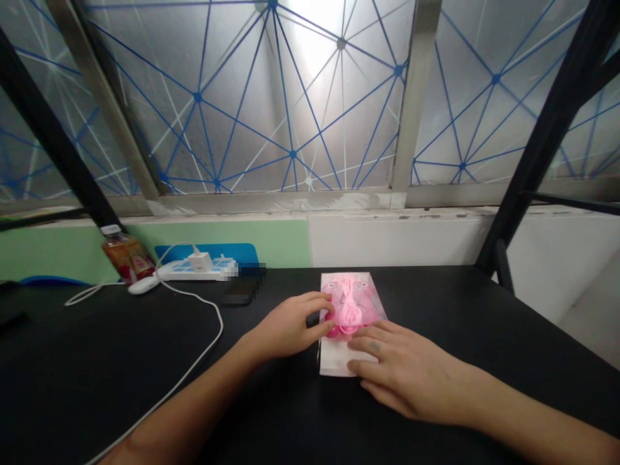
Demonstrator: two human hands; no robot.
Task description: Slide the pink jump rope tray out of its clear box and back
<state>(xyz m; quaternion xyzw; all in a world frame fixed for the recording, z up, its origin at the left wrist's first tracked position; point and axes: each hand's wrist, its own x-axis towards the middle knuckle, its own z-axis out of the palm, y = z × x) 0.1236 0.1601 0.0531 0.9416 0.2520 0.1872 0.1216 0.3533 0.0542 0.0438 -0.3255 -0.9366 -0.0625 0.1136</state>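
Note:
A flat pink-and-white packet point(334, 361) lies on the black table, with a coiled pink cord point(351, 313) on its upper part. Rounded pink pieces sit by the cord's lower left; I cannot make out what they are. My left hand point(293, 323) is at the packet's left edge, thumb and fingers apart, its fingertips by the pink pieces. Over the packet's lower right rests my right hand point(400, 368), palm down with fingers spread. It hides part of the packet's white lower section.
At the back left are a power strip point(181, 271) with a white charger point(200, 261), a tilted drink bottle point(126, 255) and a dark, partly blurred object point(242, 290). A white cable point(220, 323) runs toward my left arm. Black metal posts flank the table point(465, 310).

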